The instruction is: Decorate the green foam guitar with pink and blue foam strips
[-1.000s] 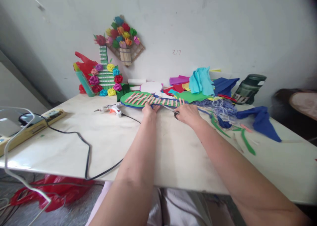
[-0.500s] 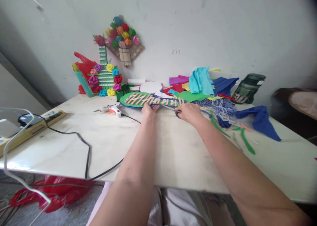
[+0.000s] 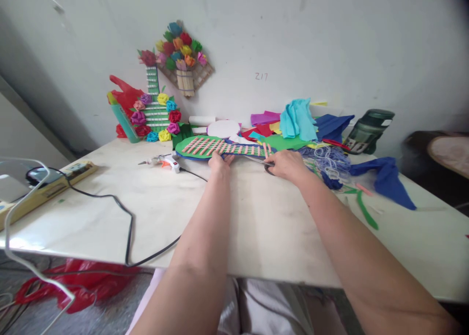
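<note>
A guitar-shaped paper craft [image 3: 201, 147], green on blue with pink strips and white strings across it, lies flat at the middle of the table. My left hand [image 3: 220, 163] grips its near edge where the body meets the neck; some fingertips are hidden. In my right hand [image 3: 291, 165] is a pair of scissors [image 3: 269, 167] with dark handles. Their blades point left along the near edge of the neck. The far end of the neck is partly hidden behind that hand.
A white glue gun [image 3: 170, 164] lies left of the craft, its black cord [image 3: 131, 222] looping over the table. Yarn [image 3: 328, 161], crepe paper [image 3: 298, 120] and a dark bottle [image 3: 368, 132] sit at right. A finished flower-trimmed guitar [image 3: 157, 112] leans on the wall.
My right hand has shifted slightly to the right with the scissors. My left hand stays at almost the same spot on the paper guitar.
</note>
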The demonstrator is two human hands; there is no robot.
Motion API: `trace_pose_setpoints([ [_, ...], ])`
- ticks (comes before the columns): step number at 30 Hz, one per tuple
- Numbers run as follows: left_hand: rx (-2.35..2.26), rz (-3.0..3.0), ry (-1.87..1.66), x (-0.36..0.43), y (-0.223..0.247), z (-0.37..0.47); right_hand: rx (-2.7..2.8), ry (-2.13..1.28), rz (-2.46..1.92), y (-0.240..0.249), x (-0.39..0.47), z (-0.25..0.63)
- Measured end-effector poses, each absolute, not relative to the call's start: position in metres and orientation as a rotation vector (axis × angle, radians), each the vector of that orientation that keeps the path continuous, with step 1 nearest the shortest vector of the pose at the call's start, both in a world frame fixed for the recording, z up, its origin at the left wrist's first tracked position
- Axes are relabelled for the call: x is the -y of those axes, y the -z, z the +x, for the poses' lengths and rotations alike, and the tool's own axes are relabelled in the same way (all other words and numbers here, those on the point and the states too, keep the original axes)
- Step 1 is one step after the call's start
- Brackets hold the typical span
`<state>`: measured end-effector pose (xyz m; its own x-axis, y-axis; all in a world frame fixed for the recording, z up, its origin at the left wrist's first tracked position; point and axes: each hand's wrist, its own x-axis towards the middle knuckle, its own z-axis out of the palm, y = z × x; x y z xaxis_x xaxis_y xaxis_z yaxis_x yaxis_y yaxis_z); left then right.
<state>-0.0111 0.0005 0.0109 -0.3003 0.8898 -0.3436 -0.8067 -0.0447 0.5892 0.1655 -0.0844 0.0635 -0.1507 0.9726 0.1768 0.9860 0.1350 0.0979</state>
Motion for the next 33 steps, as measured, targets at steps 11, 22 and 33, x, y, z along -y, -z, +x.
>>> trace_pose_setpoints([
  [11, -0.869, 0.146, -1.646, -0.002, -0.012, -0.013, 2.326, 0.343, -1.915, -0.056, 0.082, 0.159],
  [22, -0.867, 0.125, -1.648, 0.000, -0.014, -0.012, 2.305, 0.379, -1.903, -0.051, 0.080, 0.158],
  [33, -0.860, 0.149, -1.659, -0.002, -0.011, -0.012, 2.310, 0.376, -1.895, -0.051, 0.081, 0.156],
])
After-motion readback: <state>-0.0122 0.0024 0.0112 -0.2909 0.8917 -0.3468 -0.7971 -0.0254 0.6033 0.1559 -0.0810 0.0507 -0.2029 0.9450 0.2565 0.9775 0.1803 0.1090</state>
